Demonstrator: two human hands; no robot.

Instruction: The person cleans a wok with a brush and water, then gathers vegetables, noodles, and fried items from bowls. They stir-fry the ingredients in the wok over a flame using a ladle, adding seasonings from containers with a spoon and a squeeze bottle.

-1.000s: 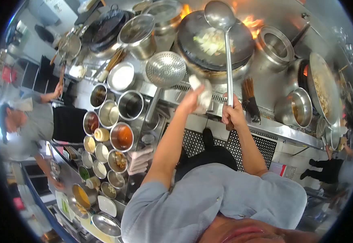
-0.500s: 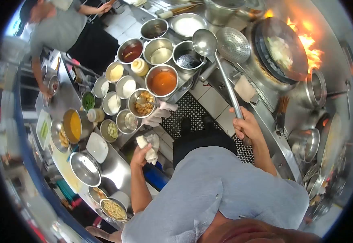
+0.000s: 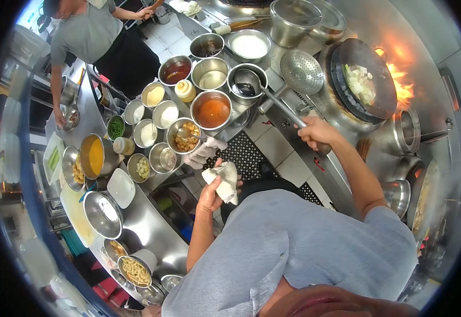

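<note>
My right hand (image 3: 315, 135) is wrapped round the handle of a long ladle (image 3: 284, 109). The ladle's bowl dips into a steel pot (image 3: 235, 94) of dark liquid. In my left hand (image 3: 209, 198), in front of my body, is a bunched white cloth (image 3: 224, 180). To the right of the dark-liquid pot lies a perforated strainer (image 3: 301, 71). At the upper right a wok (image 3: 378, 103) holds pale and green chopped pieces (image 3: 361, 84), with flames (image 3: 399, 87) rising along its far side.
Pots of orange sauce (image 3: 212, 112) and other ingredients crowd the counter, with a squeeze bottle (image 3: 185, 91) among them. A white dish (image 3: 121, 188) and a steel bowl (image 3: 103, 215) sit at left. A co-worker (image 3: 90, 37) stands at the upper left. A black mat (image 3: 241, 153) covers some floor.
The ladle has swung from beside the strainer down into the dark-liquid pot, my right hand moving up with it. My left hand and the cloth have shifted right and slightly up.
</note>
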